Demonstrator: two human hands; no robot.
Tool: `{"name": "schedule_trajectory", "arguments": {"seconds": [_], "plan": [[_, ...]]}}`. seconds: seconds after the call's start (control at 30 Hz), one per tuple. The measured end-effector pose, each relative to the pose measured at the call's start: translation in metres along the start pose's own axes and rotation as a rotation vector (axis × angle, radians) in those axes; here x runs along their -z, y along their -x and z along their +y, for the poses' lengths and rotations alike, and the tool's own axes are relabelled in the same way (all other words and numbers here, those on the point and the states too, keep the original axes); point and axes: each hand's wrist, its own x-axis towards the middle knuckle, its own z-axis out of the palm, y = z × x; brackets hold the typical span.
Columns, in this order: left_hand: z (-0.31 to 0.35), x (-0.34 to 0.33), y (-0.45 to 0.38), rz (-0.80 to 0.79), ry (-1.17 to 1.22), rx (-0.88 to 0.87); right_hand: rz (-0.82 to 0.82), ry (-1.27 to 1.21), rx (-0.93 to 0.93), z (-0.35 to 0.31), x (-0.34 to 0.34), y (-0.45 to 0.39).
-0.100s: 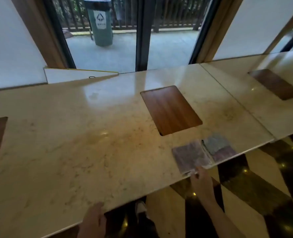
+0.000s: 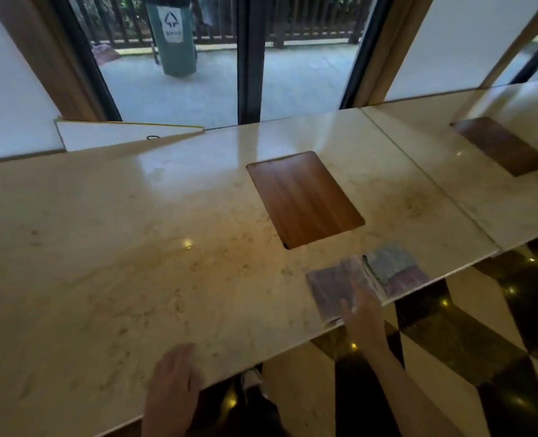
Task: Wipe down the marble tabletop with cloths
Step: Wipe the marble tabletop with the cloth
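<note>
A cream marble tabletop, veined in faint brown, filled the frame's centre around a reddish-brown wooden inset. Lower right lay a purplish cloth and a grey-blue cloth, above black-and-beige diamond floor tiles.

Glass doors with dark frames face a paved terrace holding a green bin. White walls flank them. Floor: glossy dark-and-cream tiles.

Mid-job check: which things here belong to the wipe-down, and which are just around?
For the job:
- beige marble tabletop
- purplish folded cloth
- grey-and-maroon folded cloth
- right hand, left hand

Just around:
- brown wooden inset panel
- green outdoor bin
- white flat board
</note>
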Motion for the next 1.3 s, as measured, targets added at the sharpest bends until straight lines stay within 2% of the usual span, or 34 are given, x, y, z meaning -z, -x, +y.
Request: {"name": "schedule_trajectory", "arguments": {"seconds": [0.03, 0.07, 0.1, 0.2, 0.23, 0.3, 0.47, 0.6, 0.8, 1.03, 1.1, 1.23, 1.3], "plan": [[0.013, 0.002, -0.014, 0.008, -0.045, -0.019, -0.016, 0.073, 0.019, 0.003, -0.002, -0.017], [0.023, 0.000, -0.030, -0.057, -0.104, -0.033, -0.037, 0.158, 0.045, 0.009, -0.007, -0.031], [0.028, -0.006, -0.047, -0.033, -0.196, -0.097, -0.055, 0.234, 0.054, 0.010, -0.011, -0.040], [0.033, -0.030, -0.077, -0.159, -0.300, -0.119, -0.106, 0.405, 0.090, 0.013, -0.021, -0.060], [0.033, -0.039, -0.081, -0.133, -0.345, -0.143, -0.127, 0.434, 0.088, 0.014, -0.025, -0.066], [0.035, -0.044, -0.086, -0.113, -0.368, -0.160, -0.161, 0.474, 0.062, 0.014, -0.033, -0.073], [0.024, -0.055, -0.088, -0.080, -0.397, -0.207, -0.122, 0.534, 0.082, 0.020, -0.041, -0.078], [0.021, -0.058, -0.086, -0.108, -0.384, -0.188, -0.111, 0.549, 0.067, 0.021, -0.045, -0.081], [0.023, -0.055, -0.086, -0.140, -0.367, -0.162, -0.108, 0.530, 0.045, -0.014, -0.070, -0.060], [0.023, -0.054, -0.088, -0.137, -0.339, -0.194, -0.161, 0.566, 0.299, -0.066, -0.113, -0.021], [0.022, -0.053, -0.088, -0.124, -0.302, -0.190, -0.176, 0.548, 0.435, -0.086, -0.128, -0.011], [0.011, -0.036, -0.088, -0.020, -0.238, -0.124, -0.205, 0.393, 0.838, -0.138, -0.162, -0.019], [-0.010, -0.020, -0.089, 0.077, -0.231, -0.024, -0.221, 0.327, 0.912, -0.162, -0.174, -0.052]]}}
